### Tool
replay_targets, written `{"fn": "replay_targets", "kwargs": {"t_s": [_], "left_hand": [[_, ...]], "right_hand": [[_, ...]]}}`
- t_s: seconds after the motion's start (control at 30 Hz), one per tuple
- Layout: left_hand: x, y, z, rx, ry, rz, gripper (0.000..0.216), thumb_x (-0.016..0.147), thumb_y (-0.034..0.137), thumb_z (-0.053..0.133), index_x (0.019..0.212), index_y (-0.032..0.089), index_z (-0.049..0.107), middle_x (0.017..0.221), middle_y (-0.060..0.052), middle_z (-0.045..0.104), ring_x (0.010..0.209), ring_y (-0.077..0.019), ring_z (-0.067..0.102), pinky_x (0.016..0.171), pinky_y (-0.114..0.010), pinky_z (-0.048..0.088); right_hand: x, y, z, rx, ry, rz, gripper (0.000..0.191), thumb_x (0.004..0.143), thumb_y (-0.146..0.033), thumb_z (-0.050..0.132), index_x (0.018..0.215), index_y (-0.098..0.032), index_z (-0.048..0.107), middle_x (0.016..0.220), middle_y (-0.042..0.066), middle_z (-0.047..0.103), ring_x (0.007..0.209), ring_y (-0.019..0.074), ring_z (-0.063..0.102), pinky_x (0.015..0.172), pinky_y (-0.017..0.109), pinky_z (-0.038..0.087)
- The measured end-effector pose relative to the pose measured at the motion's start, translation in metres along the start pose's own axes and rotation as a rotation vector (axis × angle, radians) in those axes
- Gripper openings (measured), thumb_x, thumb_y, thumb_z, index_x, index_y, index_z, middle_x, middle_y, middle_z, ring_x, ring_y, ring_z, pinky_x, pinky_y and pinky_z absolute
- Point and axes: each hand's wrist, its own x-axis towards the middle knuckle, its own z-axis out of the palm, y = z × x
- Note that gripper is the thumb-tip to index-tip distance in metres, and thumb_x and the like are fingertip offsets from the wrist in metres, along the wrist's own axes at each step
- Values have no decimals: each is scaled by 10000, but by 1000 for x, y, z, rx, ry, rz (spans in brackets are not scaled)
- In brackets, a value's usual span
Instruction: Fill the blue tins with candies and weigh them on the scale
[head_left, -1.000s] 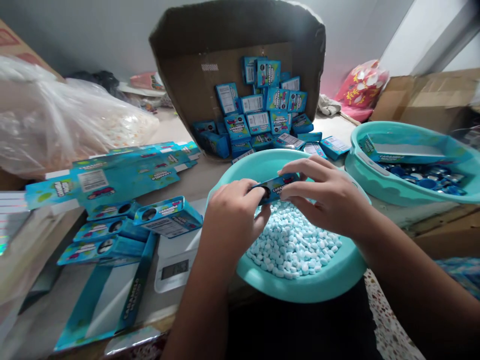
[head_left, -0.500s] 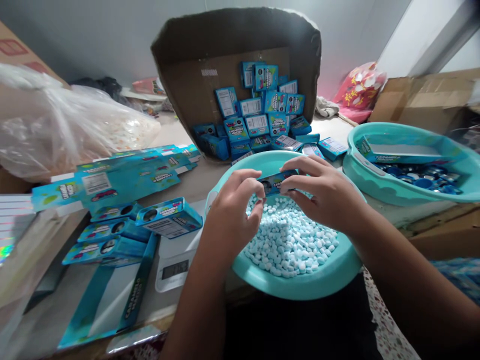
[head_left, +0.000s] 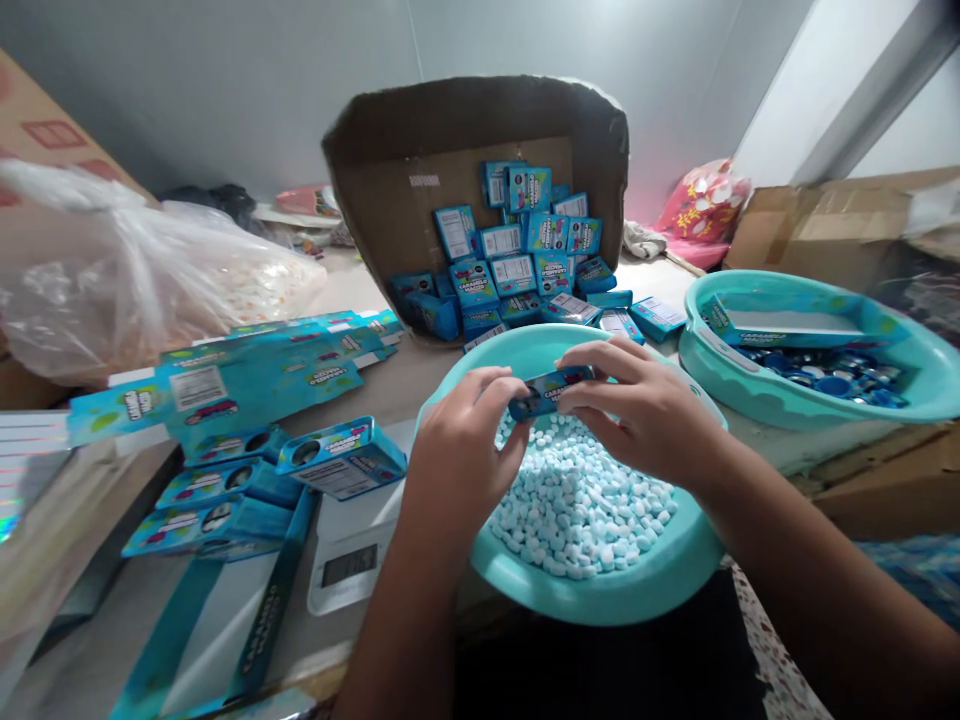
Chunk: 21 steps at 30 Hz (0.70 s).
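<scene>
Lower in the frame than half a second ago, left hand (head_left: 457,440) and right hand (head_left: 645,410) both pinch the small blue box (head_left: 551,388), fingertips clamped on its ends, at centre frame just above the pale blue candies (head_left: 585,500) filling the teal basin (head_left: 600,595).

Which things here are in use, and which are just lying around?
In use: left hand, right hand, small blue candy box between them, teal basin of pale blue candies beneath.
Lying about: clear plastic bag, red patterned bag, digital scale, flat carton blanks.
</scene>
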Motion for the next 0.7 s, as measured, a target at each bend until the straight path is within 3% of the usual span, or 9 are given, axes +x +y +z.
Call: {"fn": "replay_targets", "kwargs": {"t_s": [0.17, 0.4, 0.57, 0.7], "left_hand": [[-1, 1, -2, 111, 35, 29, 222, 880, 181, 655, 1100, 215, 652, 1317, -95, 629, 1209, -293, 600, 999, -499, 529], [0, 7, -2, 267, -203, -38, 320, 890, 246, 665, 1210, 224, 650, 1446, -99, 549, 1280, -336, 536, 987, -540, 517], [-1, 7, -1, 247, -300, -33, 182, 894, 161, 600, 1045, 218, 684, 1185, -21, 688, 1042, -242, 643, 1074, -507, 468], [0, 10, -2, 222, -311, -38, 138, 863, 153, 608, 981, 188, 671, 1046, -27, 691, 929, -213, 646, 1156, -482, 396]], "right_hand": [[0, 0, 0, -8, 10, 4, 176, 955, -118, 542, 922, -213, 687, 1131, 99, 647, 949, 219, 587, 859, 425, 504], [-2, 3, 3, -19, -30, -19, 158, 926, -94, 572, 935, -202, 686, 1139, 107, 649, 985, 252, 602, 792, 396, 506], [-5, 5, 10, 26, -75, -37, 170, 937, -100, 554, 920, -220, 673, 1157, 88, 644, 946, 237, 592, 763, 378, 497], [-6, 6, 11, 70, -107, 32, 170, 935, -127, 547, 878, -230, 669, 1128, 81, 651, 963, 241, 612, 780, 383, 508]]}}
